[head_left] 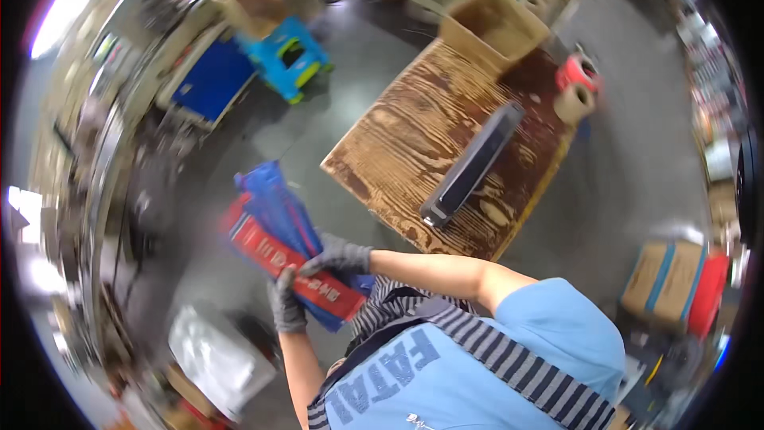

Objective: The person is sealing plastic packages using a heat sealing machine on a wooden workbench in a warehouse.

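Both my hands wear grey gloves and are closed on a long, folded blue and red bag [296,232] with pale printing on its red band. From below, my left hand [288,302] grips the lower edge of the red band. My right hand [338,256] reaches across and pinches the bag near its middle, close to the left thumb. The bag is tilted over the floor, left of a worn wooden table [390,127]. A long dark flat object with a pale end [471,166] lies on that table, apart from both hands.
An open cardboard box [495,30] and rolls of tape [574,103] are at the table's far end. A blue step stool [288,56] stands far left. White plastic sheeting [213,358] lies at lower left, and a blue-strapped carton [662,280] sits at right.
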### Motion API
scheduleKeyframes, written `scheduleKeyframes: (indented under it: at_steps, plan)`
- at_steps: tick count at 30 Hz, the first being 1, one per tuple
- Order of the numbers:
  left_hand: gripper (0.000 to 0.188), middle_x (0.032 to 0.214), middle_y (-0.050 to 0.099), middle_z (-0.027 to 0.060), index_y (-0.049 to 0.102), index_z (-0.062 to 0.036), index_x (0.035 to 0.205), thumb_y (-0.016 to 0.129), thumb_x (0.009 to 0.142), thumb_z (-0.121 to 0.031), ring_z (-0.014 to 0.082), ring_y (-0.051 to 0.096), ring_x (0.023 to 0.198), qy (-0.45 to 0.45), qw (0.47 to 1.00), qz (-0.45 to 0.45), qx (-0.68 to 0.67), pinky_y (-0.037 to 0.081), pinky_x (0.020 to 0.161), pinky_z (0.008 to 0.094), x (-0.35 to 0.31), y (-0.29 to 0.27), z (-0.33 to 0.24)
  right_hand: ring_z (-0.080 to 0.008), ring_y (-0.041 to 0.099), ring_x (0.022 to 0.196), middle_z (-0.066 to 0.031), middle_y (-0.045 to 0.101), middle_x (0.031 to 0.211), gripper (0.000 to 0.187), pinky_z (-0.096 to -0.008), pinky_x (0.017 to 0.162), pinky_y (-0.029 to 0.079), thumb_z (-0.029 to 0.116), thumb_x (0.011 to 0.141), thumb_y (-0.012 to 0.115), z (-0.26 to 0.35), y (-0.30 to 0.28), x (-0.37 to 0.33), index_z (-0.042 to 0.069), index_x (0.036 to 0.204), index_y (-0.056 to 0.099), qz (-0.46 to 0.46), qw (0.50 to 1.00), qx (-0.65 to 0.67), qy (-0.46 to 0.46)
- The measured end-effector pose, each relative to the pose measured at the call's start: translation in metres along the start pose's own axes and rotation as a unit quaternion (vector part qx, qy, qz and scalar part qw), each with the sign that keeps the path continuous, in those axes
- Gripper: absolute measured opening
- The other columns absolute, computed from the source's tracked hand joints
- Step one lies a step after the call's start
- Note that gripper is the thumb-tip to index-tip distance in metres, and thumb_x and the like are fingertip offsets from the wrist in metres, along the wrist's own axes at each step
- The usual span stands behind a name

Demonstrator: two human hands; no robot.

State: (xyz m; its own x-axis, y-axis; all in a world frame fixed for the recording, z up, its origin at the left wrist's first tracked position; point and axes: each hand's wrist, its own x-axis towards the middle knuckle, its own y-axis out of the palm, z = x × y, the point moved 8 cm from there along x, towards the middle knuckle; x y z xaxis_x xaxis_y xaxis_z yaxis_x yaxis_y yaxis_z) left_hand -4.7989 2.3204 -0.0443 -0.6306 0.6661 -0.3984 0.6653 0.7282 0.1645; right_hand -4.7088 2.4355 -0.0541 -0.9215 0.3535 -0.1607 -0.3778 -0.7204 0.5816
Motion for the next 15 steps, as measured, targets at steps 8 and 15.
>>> scheduleKeyframes:
  at_steps: [8, 15]
  plan:
    - [0.082, 0.121, 0.058, 0.0131, 0.037, -0.0034, 0.14, 0.076, 0.073, -0.033, 0.0287, 0.061, 0.103, -0.082, 0.969, 0.227, 0.047, 0.053, 0.087, 0.0427, 0.207, 0.044, -0.091, -0.0263, 0.051, 0.118, -0.0152, 0.056, 0.123, 0.102, -0.0395, 0.104, 0.04, 0.034, 0.058, 0.091, 0.052, -0.058, 0.156, 0.002, 0.137, 0.036, -0.188, 0.976, 0.032, -0.104]
    - [0.082, 0.11, 0.061, 0.0078, 0.043, -0.0025, 0.133, 0.083, 0.065, -0.025, 0.0204, 0.063, 0.09, -0.033, 0.872, 0.463, 0.155, 0.053, 0.083, 0.0373, 0.418, 0.198, -0.116, -0.0223, 0.048, 0.124, -0.012, 0.053, 0.132, 0.106, -0.0391, 0.106, 0.04, 0.019, 0.058, 0.093, 0.142, -0.19, 0.225, 0.007, 0.143, 0.031, -0.359, 0.897, 0.126, -0.227]
